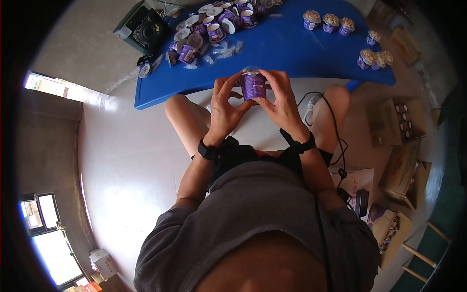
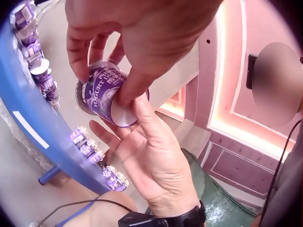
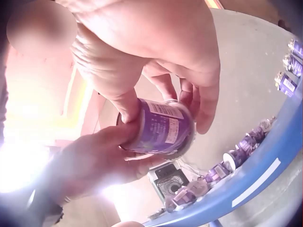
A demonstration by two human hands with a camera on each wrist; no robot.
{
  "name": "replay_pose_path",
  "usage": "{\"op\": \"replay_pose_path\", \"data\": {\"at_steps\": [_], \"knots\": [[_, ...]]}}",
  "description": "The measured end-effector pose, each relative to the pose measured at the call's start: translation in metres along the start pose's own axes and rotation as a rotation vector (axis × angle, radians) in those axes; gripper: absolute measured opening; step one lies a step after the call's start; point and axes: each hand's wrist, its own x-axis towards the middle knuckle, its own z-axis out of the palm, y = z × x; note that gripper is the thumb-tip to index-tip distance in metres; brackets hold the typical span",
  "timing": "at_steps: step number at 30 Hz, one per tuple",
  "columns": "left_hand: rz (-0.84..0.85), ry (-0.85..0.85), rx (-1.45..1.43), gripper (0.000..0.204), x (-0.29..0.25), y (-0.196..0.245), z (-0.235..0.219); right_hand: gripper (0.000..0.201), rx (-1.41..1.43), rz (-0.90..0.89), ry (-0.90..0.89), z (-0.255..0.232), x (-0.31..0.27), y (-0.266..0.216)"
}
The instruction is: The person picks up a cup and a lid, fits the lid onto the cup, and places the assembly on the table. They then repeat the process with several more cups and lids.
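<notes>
Both hands hold one purple yogurt cup (image 1: 254, 87) in front of the body, just off the near edge of the table. My left hand (image 1: 224, 108) grips it from the left, and my right hand (image 1: 281, 104) from the right. Thumbs sit low near the base while the other fingers reach up to the rim. A clear lid tops the cup in the head view. In the left wrist view the printed side of the yogurt cup (image 2: 102, 90) shows, along with part of its pale base. Barcode and small print face the right wrist view.
On the blue table (image 1: 292, 53), a heap of purple cups and lids (image 1: 214, 31) lies at the back left, beside a dark fan (image 1: 148, 30). Several topped cups (image 1: 331, 22) stand at the right. Cardboard boxes (image 1: 396, 121) and a black cable (image 1: 335, 121) are on the floor.
</notes>
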Motion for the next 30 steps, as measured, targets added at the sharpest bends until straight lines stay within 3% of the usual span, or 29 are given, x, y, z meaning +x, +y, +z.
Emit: {"op": "replay_pose_path", "data": {"at_steps": [5,6,8,10,11,12,13,19,22,23,25,27,30], "knots": [[0.042,-0.045,0.092,0.067,0.002,-0.004,-0.003,0.063,-0.029,0.025,0.029,0.012,-0.004,0.004],[0.043,-0.043,0.092,0.067,0.002,-0.005,0.002,0.062,0.094,0.041,0.108,0.016,-0.005,0.004],[-0.092,0.087,-0.351,0.067,-0.001,-0.009,0.014,0.061,0.218,0.052,0.185,0.025,-0.006,0.007],[-0.139,0.077,-0.394,0.068,0.0,-0.022,0.015,0.059,0.655,0.263,0.222,0.029,-0.003,0.008],[-0.191,0.065,-0.437,0.069,-0.001,-0.028,0.015,0.059,0.654,0.265,0.219,0.026,-0.003,0.01],[-0.097,0.039,-0.263,0.068,0.002,-0.02,0.011,0.059,0.386,0.147,0.162,0.015,0.001,0.004],[-0.102,0.038,-0.265,0.068,0.002,-0.019,0.009,0.059,0.119,0.029,0.101,0.009,0.003,0.002],[-0.044,-0.049,0.003,0.062,0.006,-0.01,0.0,0.059,0.065,0.005,0.068,0.01,0.0,0.011],[0.057,0.039,-0.184,0.07,0.007,-0.035,0.013,0.059,0.132,0.01,0.136,0.017,0.004,0.015],[-0.065,0.059,-0.405,0.073,0.006,-0.043,0.02,0.059,0.297,0.127,0.174,0.022,0.003,0.015],[-0.19,0.047,-0.46,0.075,0.01,-0.025,0.015,0.061,0.42,0.249,0.118,0.021,0.007,0.019],[-0.191,0.072,-0.501,0.07,0.008,-0.029,0.012,0.06,0.582,0.281,0.146,0.021,0.007,0.017],[-0.062,0.07,-0.251,0.061,0.014,-0.023,0.009,0.06,0.126,-0.021,0.053,0.007,0.021,0.017]]}}
